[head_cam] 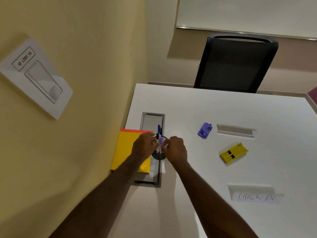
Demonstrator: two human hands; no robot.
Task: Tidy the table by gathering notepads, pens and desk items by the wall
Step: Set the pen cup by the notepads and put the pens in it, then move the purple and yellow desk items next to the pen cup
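Two walls meet behind a white table: a yellow wall fills the left of the view, carrying a white switch plate at nine o'clock with a printed label, and a paler wall at twelve o'clock bears a whiteboard. Against the yellow wall lies a yellow notepad with an orange top edge, partly covering a grey cable tray sunk into the table. Just right of the notepad stands a dark pen holder with blue and black pens upright in it. The left hand curls its fingers round the holder's left side, and the right hand pinches at the pens and the rim from the right; both hands grip the holder and its contents. At one o'clock a black mesh chair sits pushed up to the far edge. Well apart from the holder, toward three o'clock, lie a purple stapler-like item, a clear sign stand just beside it, and a yellow desk item nearer the viewer. At four o'clock stands a card handwritten "CHECK-IN".
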